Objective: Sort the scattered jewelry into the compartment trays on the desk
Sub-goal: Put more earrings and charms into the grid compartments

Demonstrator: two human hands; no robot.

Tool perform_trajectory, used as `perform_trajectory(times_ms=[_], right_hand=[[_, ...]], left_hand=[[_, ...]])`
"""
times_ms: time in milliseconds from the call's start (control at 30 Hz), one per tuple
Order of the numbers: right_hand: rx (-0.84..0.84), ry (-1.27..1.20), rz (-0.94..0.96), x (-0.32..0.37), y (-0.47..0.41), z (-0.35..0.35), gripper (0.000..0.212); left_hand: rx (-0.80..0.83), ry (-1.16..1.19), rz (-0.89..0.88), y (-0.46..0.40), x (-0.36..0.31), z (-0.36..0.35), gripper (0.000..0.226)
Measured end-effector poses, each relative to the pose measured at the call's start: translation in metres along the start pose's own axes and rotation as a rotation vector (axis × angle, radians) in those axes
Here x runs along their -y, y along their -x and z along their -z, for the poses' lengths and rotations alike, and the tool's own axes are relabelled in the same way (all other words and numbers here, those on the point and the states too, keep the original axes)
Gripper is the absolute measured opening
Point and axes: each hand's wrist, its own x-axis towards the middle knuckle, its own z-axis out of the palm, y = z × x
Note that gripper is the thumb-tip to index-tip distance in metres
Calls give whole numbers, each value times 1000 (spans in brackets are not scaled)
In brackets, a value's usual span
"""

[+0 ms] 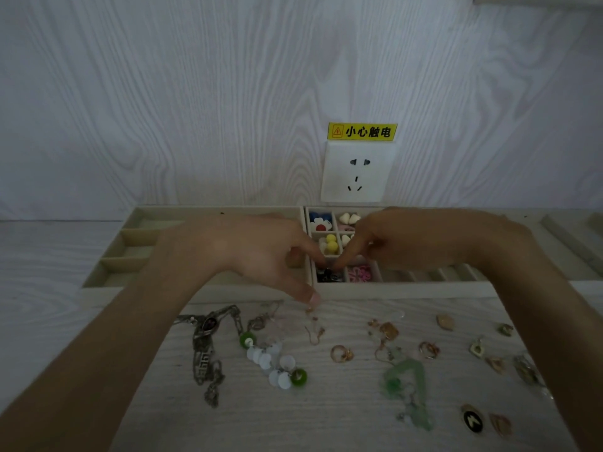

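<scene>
Both hands meet over the compartment tray (326, 290) at the back of the counter (326, 419). The left hand (257, 252) and the right hand (401, 243) bring their fingertips together above the compartment with the small black pieces (329, 276). It seems they pinch a tiny item between them, but it is too small and dark to be sure, so I cannot tell what the fingers hold.

The first risk is that this small item slips from the fingertips and falls into the neighbouring compartment, with the pink flower piece (359, 275) or the yellow beads (332, 243), because the dividers are low.

The second risk is from the left little finger (310, 296). It points down over the tray's front rim, very near the thin gold earring hooks (315, 324) on the counter, and could push them away.

Much jewelry is not yet sorted: the silver chain bracelet (205, 350), the white disc and green bead bracelet (274, 360), the gold rings (341, 353) and the pale green necklace (408, 386). A forearm may drag the chains.
</scene>
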Motion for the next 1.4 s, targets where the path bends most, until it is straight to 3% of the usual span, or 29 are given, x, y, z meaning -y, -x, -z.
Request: perform_trajectory(times_ms=[133, 267, 700, 833, 933, 1133, 1267, 1400], right_hand=[[-42, -27, -7, -4, 5, 6, 52], [3, -37, -4, -2, 6, 3, 51], [23, -42, -18, -2, 9, 6, 50], [-75, -104, -13, -7, 25, 17, 33], [-213, -184, -23, -9, 45, 19, 29], [-297, -217, -1, 14, 78, -9, 25], [-275, -193, -22, 43, 86, -40, 23], [-376, -169, -58, 68, 85, -67, 29]], left_hand=[[-76, -20, -34, 1, -2, 2, 66], [-25, 15, -32, 0, -3, 0, 58], [-79, -10, -11, 0, 6, 2, 58], [-71, 3, 17, 3, 4, 4, 61], [-205, 39, 23, 16, 4, 7, 53], [-311, 120, 22, 54, -8, -11, 33], [-315, 156, 30, 75, -16, -46, 30], [-299, 104, 54, 92, -22, -69, 35]])
